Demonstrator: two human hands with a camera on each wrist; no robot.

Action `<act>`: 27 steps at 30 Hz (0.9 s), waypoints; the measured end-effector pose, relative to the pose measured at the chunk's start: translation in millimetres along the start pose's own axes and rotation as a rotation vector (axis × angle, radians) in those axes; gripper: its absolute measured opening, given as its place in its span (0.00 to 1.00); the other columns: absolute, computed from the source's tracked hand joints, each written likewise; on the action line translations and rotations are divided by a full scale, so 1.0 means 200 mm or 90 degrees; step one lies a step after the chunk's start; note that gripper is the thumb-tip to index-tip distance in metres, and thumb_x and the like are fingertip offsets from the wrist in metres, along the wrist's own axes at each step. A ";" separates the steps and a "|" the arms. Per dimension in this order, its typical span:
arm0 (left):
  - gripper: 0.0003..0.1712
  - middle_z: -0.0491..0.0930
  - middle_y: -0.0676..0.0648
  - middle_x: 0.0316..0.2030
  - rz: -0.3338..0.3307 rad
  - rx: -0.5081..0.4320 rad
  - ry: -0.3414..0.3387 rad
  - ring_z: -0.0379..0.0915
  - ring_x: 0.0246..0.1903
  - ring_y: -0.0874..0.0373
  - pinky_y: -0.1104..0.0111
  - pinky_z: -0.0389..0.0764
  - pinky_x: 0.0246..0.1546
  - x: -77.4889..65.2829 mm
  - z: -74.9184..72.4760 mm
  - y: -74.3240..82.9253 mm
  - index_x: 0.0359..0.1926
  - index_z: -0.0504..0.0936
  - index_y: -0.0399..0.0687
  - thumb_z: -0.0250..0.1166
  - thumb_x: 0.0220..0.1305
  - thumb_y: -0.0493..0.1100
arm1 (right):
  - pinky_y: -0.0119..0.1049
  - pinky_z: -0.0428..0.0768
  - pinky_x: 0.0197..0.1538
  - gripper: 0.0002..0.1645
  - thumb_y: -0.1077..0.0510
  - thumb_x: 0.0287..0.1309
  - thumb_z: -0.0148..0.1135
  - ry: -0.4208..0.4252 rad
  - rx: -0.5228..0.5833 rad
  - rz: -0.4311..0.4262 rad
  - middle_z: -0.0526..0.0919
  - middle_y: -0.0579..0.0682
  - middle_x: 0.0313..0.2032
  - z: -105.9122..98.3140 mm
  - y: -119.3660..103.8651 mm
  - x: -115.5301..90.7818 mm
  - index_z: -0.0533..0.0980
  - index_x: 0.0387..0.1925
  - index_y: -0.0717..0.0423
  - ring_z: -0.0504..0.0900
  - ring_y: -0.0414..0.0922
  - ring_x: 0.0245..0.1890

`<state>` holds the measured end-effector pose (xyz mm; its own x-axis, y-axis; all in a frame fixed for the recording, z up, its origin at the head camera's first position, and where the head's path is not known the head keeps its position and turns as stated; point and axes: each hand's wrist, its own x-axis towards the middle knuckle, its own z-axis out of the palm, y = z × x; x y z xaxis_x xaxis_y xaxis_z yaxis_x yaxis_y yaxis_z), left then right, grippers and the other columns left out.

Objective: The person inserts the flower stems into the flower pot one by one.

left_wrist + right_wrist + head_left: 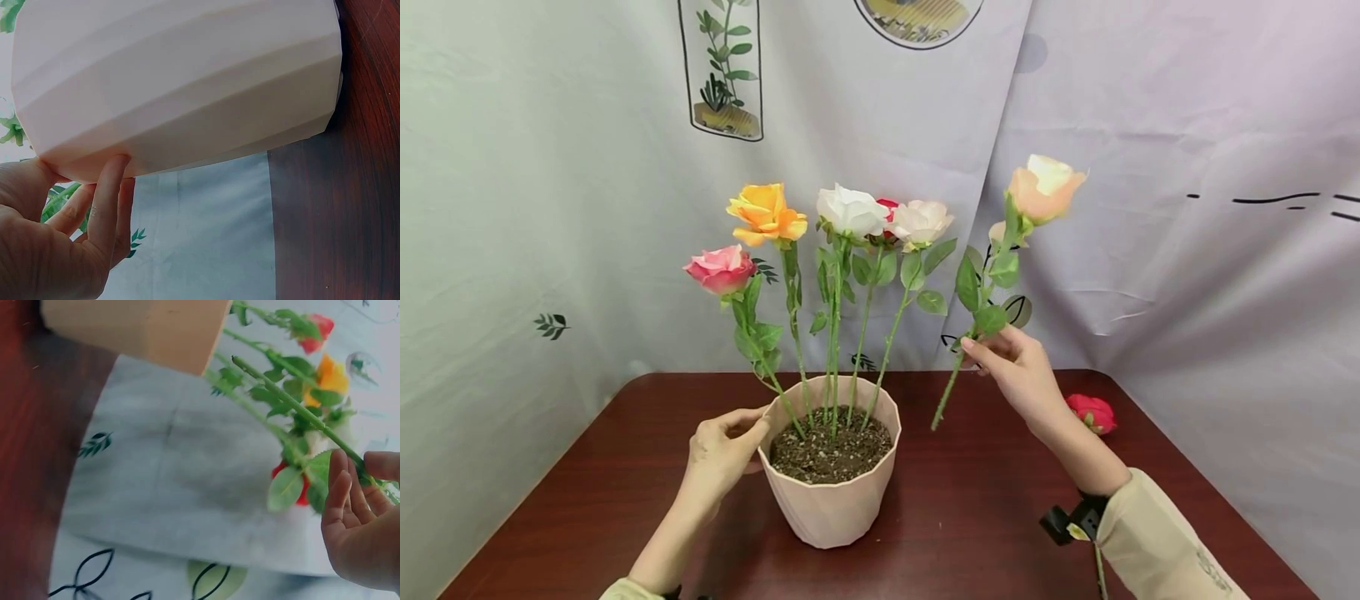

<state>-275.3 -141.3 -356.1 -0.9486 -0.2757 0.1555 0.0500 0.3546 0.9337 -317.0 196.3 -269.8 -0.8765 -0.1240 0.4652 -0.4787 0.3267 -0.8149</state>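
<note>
A pale pink flowerpot (831, 504) filled with dark soil stands on the table. My left hand (721, 454) holds it at the left side of its rim; in the left wrist view, fingers (107, 203) press against the pot's outer wall. To the right of the pot, my right hand (1018, 371) pinches the stem of a peach rose (1045, 192), tilted with its bloom up and right. The stem's lower end hangs free in the air. In the right wrist view, thumb and fingers meet on the green stem (294, 403).
Rising from the soil are a pink rose (721, 269), an orange rose (767, 215), white rose (852, 211), cream rose (921, 222) and a partly hidden red rose (887, 208). Another red rose (1092, 413) lies on the table (977, 500), partly behind my right forearm. A patterned curtain (625, 167) hangs behind.
</note>
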 end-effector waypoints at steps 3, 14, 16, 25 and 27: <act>0.17 0.81 0.40 0.34 0.000 -0.004 0.001 0.79 0.27 0.59 0.68 0.85 0.25 0.00 0.00 0.00 0.48 0.81 0.36 0.60 0.61 0.41 | 0.33 0.82 0.33 0.13 0.53 0.59 0.61 -0.002 -0.013 -0.037 0.84 0.55 0.29 0.04 -0.06 0.02 0.77 0.40 0.60 0.81 0.40 0.30; 0.17 0.81 0.40 0.35 0.002 0.016 0.003 0.80 0.28 0.57 0.68 0.85 0.24 0.00 0.00 -0.01 0.49 0.81 0.38 0.60 0.61 0.42 | 0.33 0.80 0.32 0.13 0.52 0.59 0.61 -0.051 -0.041 -0.084 0.85 0.52 0.31 0.21 -0.14 0.10 0.77 0.42 0.56 0.84 0.47 0.33; 0.17 0.81 0.40 0.35 0.000 0.014 0.004 0.79 0.28 0.58 0.68 0.85 0.24 0.00 0.00 -0.01 0.49 0.81 0.38 0.60 0.61 0.41 | 0.33 0.78 0.31 0.14 0.52 0.59 0.61 -0.059 -0.056 -0.091 0.86 0.52 0.32 0.24 -0.13 0.11 0.77 0.43 0.56 0.84 0.47 0.34; 0.17 0.81 0.40 0.35 0.001 0.011 0.003 0.79 0.28 0.58 0.67 0.85 0.24 0.00 0.00 0.00 0.48 0.81 0.38 0.60 0.61 0.41 | 0.35 0.81 0.30 0.11 0.51 0.60 0.60 -0.076 -0.106 -0.085 0.86 0.50 0.31 0.32 -0.07 0.15 0.77 0.40 0.53 0.84 0.41 0.30; 0.17 0.81 0.40 0.35 0.001 0.011 0.003 0.79 0.28 0.58 0.67 0.85 0.24 0.00 0.00 0.00 0.48 0.81 0.38 0.60 0.61 0.42 | 0.36 0.82 0.32 0.11 0.51 0.60 0.60 -0.080 -0.109 -0.086 0.86 0.50 0.31 0.35 -0.05 0.15 0.77 0.39 0.52 0.84 0.41 0.30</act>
<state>-276.1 -141.1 -356.3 -0.9469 -0.2800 0.1581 0.0452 0.3708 0.9276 -341.2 124.0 -271.8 -0.8101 -0.2884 0.5104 -0.5851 0.4519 -0.6734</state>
